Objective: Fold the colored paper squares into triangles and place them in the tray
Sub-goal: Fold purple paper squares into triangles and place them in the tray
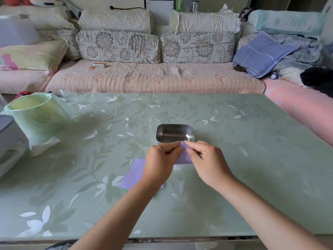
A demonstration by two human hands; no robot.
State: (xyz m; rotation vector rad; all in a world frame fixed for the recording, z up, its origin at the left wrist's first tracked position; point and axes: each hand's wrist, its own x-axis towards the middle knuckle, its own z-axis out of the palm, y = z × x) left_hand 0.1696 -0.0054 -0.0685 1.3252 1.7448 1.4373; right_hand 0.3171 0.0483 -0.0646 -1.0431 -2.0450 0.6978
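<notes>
Pinching the lilac paper (184, 156) at its top corner, we hold it between our left hand (160, 159) and right hand (207, 160), each with thumb and forefinger closed on the sheet. The paper sits low over the surface (252, 159), its raised point toward the steel tray (174, 125), which lies straight ahead of both hands, just beyond the fingertips. In this view the tip meets the tray's near rim; whether it touches we cannot tell. The tray's long axis runs left to right across our reach, and we see bare metal inside. Both hands stand about equally near it. We judge the fold to be in hand, corners being matched, so the drop calls only for a short push forward. A stack of squares (133, 175), same lilac with a green edge peeking out, lies on the surface under our left wrist.
</notes>
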